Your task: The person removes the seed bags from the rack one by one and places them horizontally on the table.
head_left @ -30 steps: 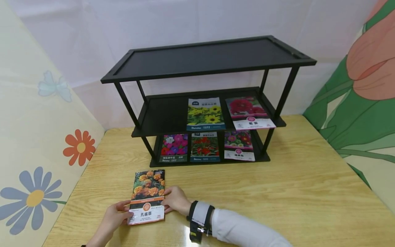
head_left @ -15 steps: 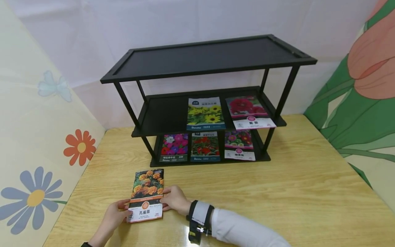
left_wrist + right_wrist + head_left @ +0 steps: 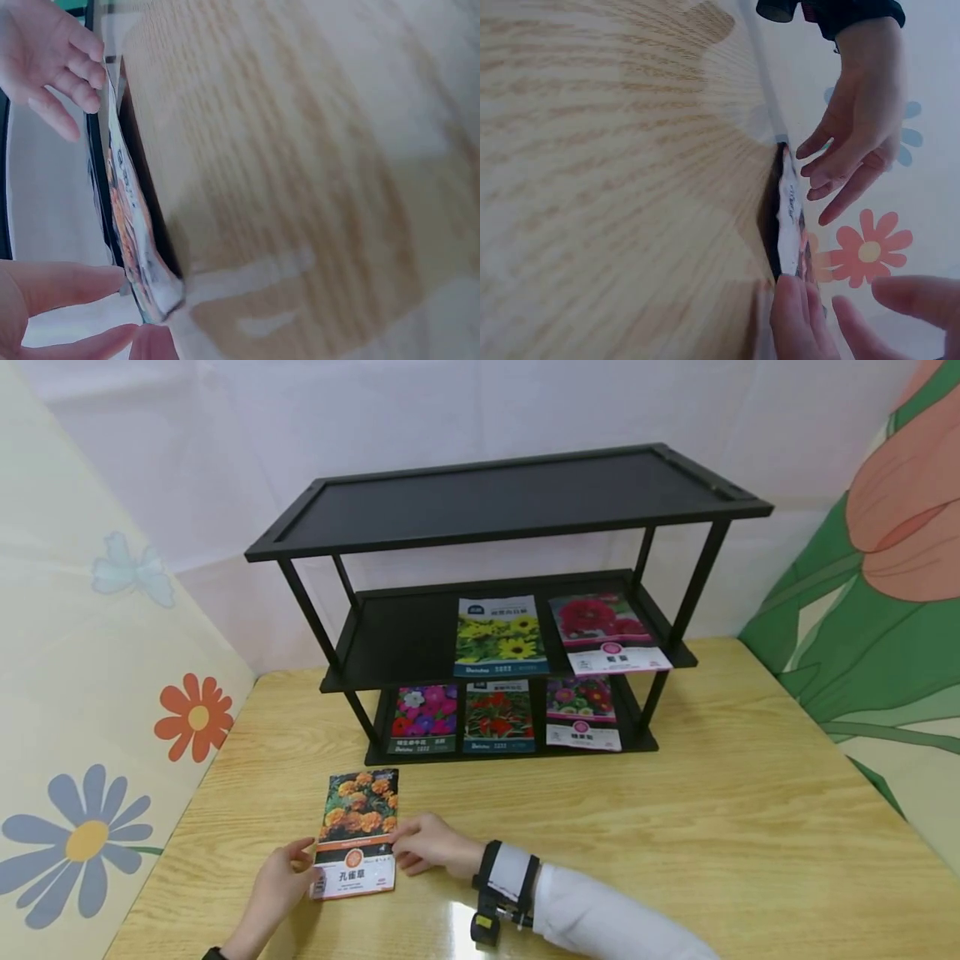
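Observation:
A seed packet (image 3: 358, 835) with orange marigolds and a white lower band lies flat on the wooden table, in front of the rack. My left hand (image 3: 279, 881) is at its left edge, fingers loose; in the left wrist view the fingertips (image 3: 105, 281) are right at the packet's end. On the opposite side, my right hand (image 3: 435, 843) has its fingertips at the right edge. The left wrist view shows that right hand (image 3: 52, 60) with spread, relaxed fingers. In the right wrist view the thumb stands apart from the packet (image 3: 789, 217).
Behind stands a black three-tier rack (image 3: 510, 502). Its middle shelf holds a yellow-flower packet (image 3: 501, 639) and a pink-flower packet (image 3: 607, 635). Below them lie a petunia-like packet (image 3: 423, 718), a red-flower packet (image 3: 498, 718) and a mixed-flower packet (image 3: 581, 714). Flower-printed walls flank the table (image 3: 750, 827).
The packet has shifted slightly up and left, then stayed put. My right hand has drawn a little to the right and loosened its hold; the left fingers have loosened at the left edge.

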### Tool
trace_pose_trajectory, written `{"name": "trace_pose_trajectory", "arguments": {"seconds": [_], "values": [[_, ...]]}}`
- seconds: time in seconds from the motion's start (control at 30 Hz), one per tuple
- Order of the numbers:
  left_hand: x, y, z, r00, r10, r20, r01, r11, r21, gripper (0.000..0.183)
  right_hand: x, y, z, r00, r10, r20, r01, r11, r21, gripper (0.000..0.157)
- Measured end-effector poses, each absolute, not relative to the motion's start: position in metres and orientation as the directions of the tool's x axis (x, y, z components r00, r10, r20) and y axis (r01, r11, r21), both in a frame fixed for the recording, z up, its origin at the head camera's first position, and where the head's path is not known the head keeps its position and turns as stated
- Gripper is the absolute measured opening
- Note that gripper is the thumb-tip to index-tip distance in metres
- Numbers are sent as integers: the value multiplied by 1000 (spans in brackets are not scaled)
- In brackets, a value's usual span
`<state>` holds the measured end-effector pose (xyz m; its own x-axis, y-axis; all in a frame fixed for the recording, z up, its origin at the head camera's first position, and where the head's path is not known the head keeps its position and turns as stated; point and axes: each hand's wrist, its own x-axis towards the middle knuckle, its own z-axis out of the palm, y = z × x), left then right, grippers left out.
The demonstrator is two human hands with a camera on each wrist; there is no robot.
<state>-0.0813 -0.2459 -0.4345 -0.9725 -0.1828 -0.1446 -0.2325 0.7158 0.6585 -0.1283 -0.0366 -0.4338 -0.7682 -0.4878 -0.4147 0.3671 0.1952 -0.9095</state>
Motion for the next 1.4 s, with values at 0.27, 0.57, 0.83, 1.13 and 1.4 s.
{"name": "trace_pose_trajectory", "arguments": {"seconds": [0.27,0.57,0.83,1.13,1.4], "values": [[-84,-230,-430,-987,-126,-98,-160,779,607,44,-137,-13,-425,-747,-543,-385,326,205,-923,29],[-92,-216,-422,-997,-72,-39,-81,847,525,37,-143,8,-407,-790,-562,-244,117,251,-961,32],[-98,-212,-422,-1000,-18,13,-9,859,512,33,-149,22,-403,-759,-636,-142,-20,241,-970,32],[-105,-210,-427,-994,77,-79,32,886,463,39,-145,33,-399,-738,-671,-67,-176,288,-941,31],[-109,-210,-433,-975,205,-82,151,891,427,47,-143,43,-400,-753,-653,-80,-173,313,-934,30]]}}
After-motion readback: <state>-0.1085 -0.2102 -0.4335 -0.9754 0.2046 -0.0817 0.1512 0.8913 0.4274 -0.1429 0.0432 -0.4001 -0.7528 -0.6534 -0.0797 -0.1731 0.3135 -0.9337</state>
